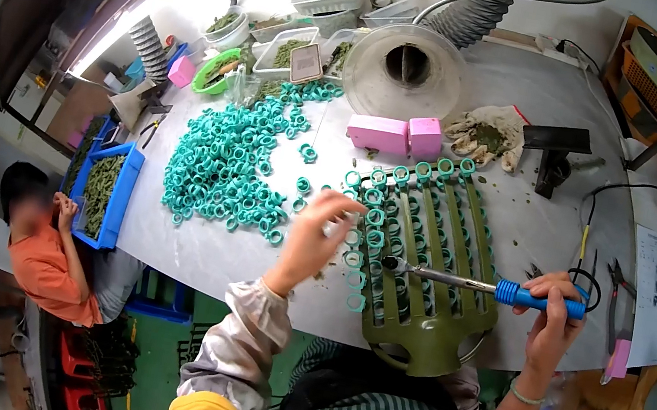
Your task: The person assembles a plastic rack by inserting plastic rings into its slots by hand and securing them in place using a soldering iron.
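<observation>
My right hand (pixel 554 308) is closed round the blue handle of a soldering-iron-like tool (pixel 456 280) with a long metal shaft. Its dark tip points left, over an olive-green slatted frame (pixel 428 337) lying on the grey table. Teal rings (pixel 371 239) are lined up along the frame's left side and between its slats, with several more across its far end. Just over the left row hovers my left hand (pixel 312 237), thumb and fingers drawn together near the upper rings. What it pinches, if anything, is too blurred to make out.
A big pile of loose teal rings (pixel 231 157) spreads to the left. Pink blocks (pixel 380 134), a stained glove (pixel 489 132) and a clear extraction hood (pixel 371 63) stand beyond the frame. Pliers (pixel 614 312) lie right. A person in an orange shirt (pixel 53 271) sits left by a blue bin (pixel 124 195).
</observation>
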A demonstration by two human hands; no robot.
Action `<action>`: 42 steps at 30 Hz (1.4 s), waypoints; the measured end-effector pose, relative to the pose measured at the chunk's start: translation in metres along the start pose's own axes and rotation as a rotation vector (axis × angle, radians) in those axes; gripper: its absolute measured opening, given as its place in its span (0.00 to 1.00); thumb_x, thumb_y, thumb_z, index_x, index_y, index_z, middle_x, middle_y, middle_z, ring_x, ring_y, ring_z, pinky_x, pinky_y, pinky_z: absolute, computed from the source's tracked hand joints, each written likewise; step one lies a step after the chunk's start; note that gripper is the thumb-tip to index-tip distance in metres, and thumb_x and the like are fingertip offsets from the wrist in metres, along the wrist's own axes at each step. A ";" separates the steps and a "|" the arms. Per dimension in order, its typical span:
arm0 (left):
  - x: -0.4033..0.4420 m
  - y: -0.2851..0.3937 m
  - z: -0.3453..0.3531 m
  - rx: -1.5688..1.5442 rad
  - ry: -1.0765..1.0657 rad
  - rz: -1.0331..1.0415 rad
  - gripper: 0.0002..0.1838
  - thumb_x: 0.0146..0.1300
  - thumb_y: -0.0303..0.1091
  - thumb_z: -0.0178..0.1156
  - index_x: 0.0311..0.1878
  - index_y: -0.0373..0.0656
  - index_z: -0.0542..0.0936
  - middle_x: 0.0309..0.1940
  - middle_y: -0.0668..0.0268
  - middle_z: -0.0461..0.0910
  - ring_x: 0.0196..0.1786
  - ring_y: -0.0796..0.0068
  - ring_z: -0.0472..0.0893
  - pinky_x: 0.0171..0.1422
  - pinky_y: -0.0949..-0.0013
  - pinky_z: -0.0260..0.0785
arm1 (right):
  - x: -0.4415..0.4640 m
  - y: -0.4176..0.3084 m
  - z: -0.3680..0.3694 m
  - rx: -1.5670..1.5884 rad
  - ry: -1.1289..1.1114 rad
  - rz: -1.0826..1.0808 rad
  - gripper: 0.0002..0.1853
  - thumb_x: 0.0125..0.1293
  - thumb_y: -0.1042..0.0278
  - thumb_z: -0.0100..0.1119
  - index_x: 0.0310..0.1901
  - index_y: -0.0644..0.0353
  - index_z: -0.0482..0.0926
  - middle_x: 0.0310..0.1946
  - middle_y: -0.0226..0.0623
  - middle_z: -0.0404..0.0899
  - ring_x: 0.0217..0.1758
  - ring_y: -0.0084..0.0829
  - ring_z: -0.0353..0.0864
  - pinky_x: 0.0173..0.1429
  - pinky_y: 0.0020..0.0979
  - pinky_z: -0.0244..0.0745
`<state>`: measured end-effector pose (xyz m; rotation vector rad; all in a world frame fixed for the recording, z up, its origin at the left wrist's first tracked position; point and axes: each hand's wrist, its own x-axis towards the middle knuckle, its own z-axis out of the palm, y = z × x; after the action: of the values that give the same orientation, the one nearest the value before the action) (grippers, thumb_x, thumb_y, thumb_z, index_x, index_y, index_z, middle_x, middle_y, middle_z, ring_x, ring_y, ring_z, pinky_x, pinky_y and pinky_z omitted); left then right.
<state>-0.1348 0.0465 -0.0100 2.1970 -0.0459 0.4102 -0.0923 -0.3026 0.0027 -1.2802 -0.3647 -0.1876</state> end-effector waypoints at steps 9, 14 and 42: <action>-0.008 -0.083 -0.013 0.423 0.027 -0.186 0.17 0.58 0.28 0.67 0.51 0.43 0.78 0.42 0.57 0.77 0.44 0.56 0.79 0.47 0.58 0.73 | -0.003 -0.005 0.000 0.002 0.012 0.001 0.11 0.71 0.71 0.51 0.33 0.66 0.80 0.32 0.40 0.80 0.36 0.30 0.83 0.25 0.29 0.82; -0.025 -0.077 -0.021 0.378 0.045 -0.152 0.15 0.57 0.27 0.68 0.47 0.41 0.76 0.42 0.56 0.78 0.39 0.55 0.82 0.43 0.57 0.74 | -0.005 -0.007 -0.004 -0.010 0.011 0.000 0.11 0.71 0.71 0.51 0.33 0.66 0.81 0.33 0.40 0.80 0.36 0.30 0.83 0.25 0.29 0.82; -0.038 0.030 0.032 0.158 -0.098 0.152 0.17 0.56 0.22 0.69 0.51 0.43 0.84 0.49 0.63 0.84 0.51 0.59 0.80 0.56 0.62 0.73 | -0.014 -0.002 -0.004 0.029 -0.072 -0.014 0.10 0.71 0.74 0.52 0.34 0.68 0.80 0.35 0.43 0.80 0.37 0.31 0.82 0.31 0.29 0.84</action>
<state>-0.1674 -0.0014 -0.0165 2.3777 -0.2431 0.4017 -0.1052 -0.3078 -0.0021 -1.2586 -0.4366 -0.1486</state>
